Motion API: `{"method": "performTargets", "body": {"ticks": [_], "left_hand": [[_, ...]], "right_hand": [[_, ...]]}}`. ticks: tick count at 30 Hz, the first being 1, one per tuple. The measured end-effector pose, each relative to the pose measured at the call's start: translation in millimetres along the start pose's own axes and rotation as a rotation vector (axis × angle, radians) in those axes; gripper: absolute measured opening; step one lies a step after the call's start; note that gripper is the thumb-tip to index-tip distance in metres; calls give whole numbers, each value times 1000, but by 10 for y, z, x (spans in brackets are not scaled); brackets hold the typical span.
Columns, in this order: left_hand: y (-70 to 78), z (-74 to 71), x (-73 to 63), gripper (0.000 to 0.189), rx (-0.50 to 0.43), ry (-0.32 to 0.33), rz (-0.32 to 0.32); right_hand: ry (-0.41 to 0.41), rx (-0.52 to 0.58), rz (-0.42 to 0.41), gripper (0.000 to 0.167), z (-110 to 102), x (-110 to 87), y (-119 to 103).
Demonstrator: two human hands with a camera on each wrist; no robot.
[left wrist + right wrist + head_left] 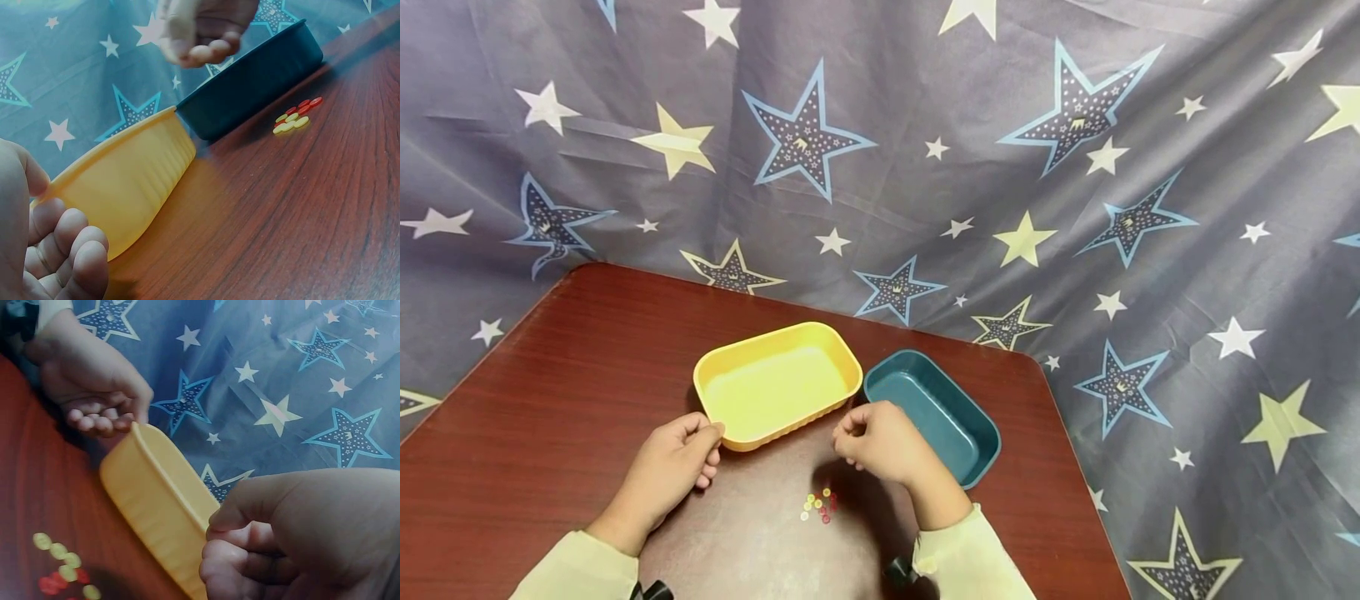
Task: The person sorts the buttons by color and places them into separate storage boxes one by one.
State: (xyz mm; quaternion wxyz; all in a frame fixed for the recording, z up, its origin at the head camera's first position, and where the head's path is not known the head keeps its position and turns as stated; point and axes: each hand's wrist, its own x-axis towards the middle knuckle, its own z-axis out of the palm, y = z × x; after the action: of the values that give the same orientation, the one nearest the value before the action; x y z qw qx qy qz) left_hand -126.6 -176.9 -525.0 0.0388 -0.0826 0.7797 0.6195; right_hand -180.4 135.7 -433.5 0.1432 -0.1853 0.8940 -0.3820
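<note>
My left hand (pixel 672 463) pinches the near left corner of the yellow tray (pixel 775 385) between thumb and index finger, its other fingers curled below the rim. My right hand (pixel 883 443) hovers near the gap between that tray and the dark teal tray (pixel 942 415). Its fingers are curled and the thumb meets the index finger; nothing shows between them. Both trays look empty. Several small yellow and red buttons (pixel 295 119) lie loose in a cluster on the table, nearer to me than the trays.
The reddish-brown wooden table (pixel 587 358) has rounded far corners. Behind it and along the right side hangs a grey curtain (pixel 910 217) printed with stars. The two trays stand side by side, close together.
</note>
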Motion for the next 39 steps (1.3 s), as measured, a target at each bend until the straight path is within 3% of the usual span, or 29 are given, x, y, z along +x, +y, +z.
{"method": "performTargets", "body": {"ticks": [9, 14, 22, 31, 39], "left_hand": [[26, 8, 36, 39, 3, 1, -2], [53, 0, 31, 39, -7, -3, -4], [45, -6, 5, 40, 4, -14, -31], [-11, 7, 5, 41, 7, -9, -10], [18, 11, -1, 40, 0, -3, -16]], "right_hand": [[-7, -161, -47, 17, 207, -275, 203], [-1, -151, -13, 17, 340, -357, 300], [75, -105, 43, 20, 569, -423, 414], [115, -106, 40, 20, 623, -457, 348], [149, -216, 91, 27, 667, -403, 343]]}}
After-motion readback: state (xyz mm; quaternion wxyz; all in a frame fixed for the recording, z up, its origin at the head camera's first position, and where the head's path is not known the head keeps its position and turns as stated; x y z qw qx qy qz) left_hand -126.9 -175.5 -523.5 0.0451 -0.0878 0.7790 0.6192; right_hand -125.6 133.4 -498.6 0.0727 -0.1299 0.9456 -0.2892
